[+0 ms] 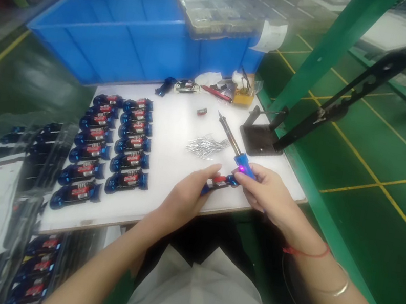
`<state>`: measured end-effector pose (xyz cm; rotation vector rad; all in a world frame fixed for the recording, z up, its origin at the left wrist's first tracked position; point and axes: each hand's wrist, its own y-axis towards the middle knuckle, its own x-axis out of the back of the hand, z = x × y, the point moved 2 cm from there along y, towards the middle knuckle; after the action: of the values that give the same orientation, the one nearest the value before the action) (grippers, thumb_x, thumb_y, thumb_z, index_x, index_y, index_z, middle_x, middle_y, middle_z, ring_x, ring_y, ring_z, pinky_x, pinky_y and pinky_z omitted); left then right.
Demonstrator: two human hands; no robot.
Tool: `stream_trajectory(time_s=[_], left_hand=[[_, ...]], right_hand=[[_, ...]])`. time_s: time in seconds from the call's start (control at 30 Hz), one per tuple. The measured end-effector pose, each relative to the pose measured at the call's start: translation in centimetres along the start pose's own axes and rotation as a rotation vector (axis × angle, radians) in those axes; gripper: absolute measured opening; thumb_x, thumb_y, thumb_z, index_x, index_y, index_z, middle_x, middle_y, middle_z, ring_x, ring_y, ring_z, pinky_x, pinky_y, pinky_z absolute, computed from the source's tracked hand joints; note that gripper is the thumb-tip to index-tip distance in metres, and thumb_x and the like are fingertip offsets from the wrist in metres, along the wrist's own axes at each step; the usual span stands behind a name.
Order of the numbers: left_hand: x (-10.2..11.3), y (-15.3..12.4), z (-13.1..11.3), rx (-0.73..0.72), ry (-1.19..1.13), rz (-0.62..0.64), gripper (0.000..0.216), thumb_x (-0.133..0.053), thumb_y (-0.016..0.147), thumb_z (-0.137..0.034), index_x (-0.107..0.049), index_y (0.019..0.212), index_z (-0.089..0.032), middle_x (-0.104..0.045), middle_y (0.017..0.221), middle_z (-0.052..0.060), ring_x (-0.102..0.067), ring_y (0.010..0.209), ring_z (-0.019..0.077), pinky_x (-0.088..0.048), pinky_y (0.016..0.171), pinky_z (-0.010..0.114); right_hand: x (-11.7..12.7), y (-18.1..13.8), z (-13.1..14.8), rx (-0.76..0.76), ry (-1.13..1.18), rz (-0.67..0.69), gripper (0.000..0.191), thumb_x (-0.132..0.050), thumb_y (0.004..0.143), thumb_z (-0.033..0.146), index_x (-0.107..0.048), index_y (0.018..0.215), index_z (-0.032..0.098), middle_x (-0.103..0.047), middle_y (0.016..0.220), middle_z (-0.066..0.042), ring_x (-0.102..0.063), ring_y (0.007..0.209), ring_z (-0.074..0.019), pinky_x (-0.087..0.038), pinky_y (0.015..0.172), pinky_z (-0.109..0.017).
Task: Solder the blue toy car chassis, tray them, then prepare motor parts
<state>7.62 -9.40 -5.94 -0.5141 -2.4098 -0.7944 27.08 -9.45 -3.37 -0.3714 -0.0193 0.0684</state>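
The left hand [186,193] pinches a blue unit with a red label [219,180] between thumb and fingers, near the front edge of the white tabletop [173,142]. The right hand [269,189] grips the soldering iron [241,159] by its blue handle. Two columns of dark-blue units [131,161] bear red labels, print too small to read. Yellow lines mark the green floor [362,152].

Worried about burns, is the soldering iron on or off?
The soldering iron looks on: a purple light glows on its blue handle. Heat isn't visible.
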Motion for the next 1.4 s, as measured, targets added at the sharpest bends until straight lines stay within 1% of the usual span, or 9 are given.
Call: stream_trajectory(time_s=[0.13, 0.27, 0.37, 0.5, 0.77, 0.97, 1.1, 1.23, 1.4], left_hand=[[0.4, -0.4, 0.3, -0.063, 0.118, -0.045, 0.049, -0.052, 0.096, -0.019, -0.038, 0.142, -0.021, -0.064, 0.126, 0.014, -0.065, 0.117, 0.0222, -0.055, 0.099, 0.038], [1.2, -0.8, 0.0, 0.007, 0.143, -0.088, 0.06, -0.066, 0.09, -0.034, -0.038, 0.141, -0.017, -0.062, 0.126, 0.017, -0.063, 0.117, 0.0259, -0.057, 0.097, 0.04], [1.8, -1.3, -0.4, 0.083, 0.142, -0.112, 0.053, -0.064, 0.091, -0.035, -0.043, 0.136, -0.018, -0.063, 0.123, 0.015, -0.064, 0.113, 0.0249, -0.059, 0.092, 0.039], [2.4, -2.1, -0.8, 0.117, 0.176, -0.166, 0.033, -0.056, 0.095, -0.026, -0.05, 0.127, -0.02, -0.066, 0.116, 0.012, -0.066, 0.11, 0.0239, -0.058, 0.094, 0.04], [3.2, -4.8, -0.4, 0.191, 0.27, -0.153, 0.043, -0.049, 0.099, -0.031, -0.041, 0.14, -0.022, -0.065, 0.129, 0.014, -0.064, 0.121, 0.0234, -0.054, 0.103, 0.04], [6.7, -6.5, 0.6, 0.235, 0.352, -0.209, 0.047, -0.052, 0.098, -0.03, -0.041, 0.142, -0.021, -0.065, 0.131, 0.014, -0.063, 0.122, 0.024, -0.052, 0.105, 0.04], [10.1, -5.2, 2.3, 0.369, 0.38, -0.211, 0.049, -0.055, 0.096, -0.029, -0.041, 0.142, -0.02, -0.062, 0.135, 0.014, -0.06, 0.126, 0.0251, -0.05, 0.106, 0.043], [12.8, -1.7, 4.5, 0.505, 0.355, -0.159, 0.05, -0.057, 0.093, -0.032, -0.044, 0.139, -0.019, -0.062, 0.136, 0.014, -0.058, 0.128, 0.0276, -0.049, 0.104, 0.044], [14.4, 3.6, 7.9, 0.515, 0.387, -0.1, 0.052, -0.058, 0.092, -0.03, -0.042, 0.14, -0.016, -0.061, 0.135, 0.017, -0.057, 0.127, 0.0295, -0.047, 0.104, 0.046]], right_hand=[[-0.5, 0.0, -0.7, 0.025, 0.05, -0.059, 0.043, -0.08, 0.064, 0.05, -0.06, 0.088, 0.019, -0.035, 0.038, 0.013, -0.026, 0.031, -0.0052, -0.016, 0.03, -0.018], [-0.8, 0.1, -1.7, 0.087, 0.042, -0.159, 0.045, -0.078, 0.064, 0.053, -0.059, 0.089, 0.021, -0.036, 0.039, 0.013, -0.024, 0.03, -0.0055, -0.017, 0.03, -0.02], [-1.0, 0.1, -2.3, 0.132, -0.023, -0.202, 0.043, -0.078, 0.066, 0.055, -0.061, 0.086, 0.02, -0.036, 0.04, 0.012, -0.025, 0.032, -0.0058, -0.019, 0.031, -0.021], [-1.6, -0.2, -2.9, 0.134, -0.157, -0.182, 0.037, -0.077, 0.07, 0.052, -0.063, 0.084, 0.021, -0.041, 0.045, 0.009, -0.03, 0.037, -0.0069, -0.022, 0.035, -0.022], [-2.9, -0.4, -3.9, 0.069, -0.208, -0.084, 0.049, -0.073, 0.069, 0.063, -0.068, 0.088, 0.019, -0.036, 0.044, 0.008, -0.028, 0.038, -0.0086, -0.019, 0.036, -0.024], [-3.1, -1.1, -2.5, 0.031, -0.162, -0.128, 0.047, -0.072, 0.072, 0.061, -0.069, 0.09, 0.017, -0.032, 0.047, 0.009, -0.027, 0.041, -0.0076, -0.019, 0.039, -0.023], [-2.8, -1.4, -1.9, 0.007, -0.133, -0.195, 0.046, -0.075, 0.069, 0.06, -0.066, 0.086, 0.019, -0.032, 0.045, 0.01, -0.026, 0.039, -0.0069, -0.018, 0.038, -0.022], [-2.2, -1.3, -2.1, -0.005, -0.117, -0.245, 0.044, -0.074, 0.068, 0.059, -0.065, 0.086, 0.019, -0.035, 0.045, 0.009, -0.025, 0.039, -0.0073, -0.017, 0.038, -0.022], [-1.5, -0.9, -2.7, -0.029, -0.097, -0.271, 0.041, -0.072, 0.07, 0.055, -0.066, 0.088, 0.019, -0.039, 0.046, 0.007, -0.026, 0.041, -0.0078, -0.017, 0.04, -0.023]])
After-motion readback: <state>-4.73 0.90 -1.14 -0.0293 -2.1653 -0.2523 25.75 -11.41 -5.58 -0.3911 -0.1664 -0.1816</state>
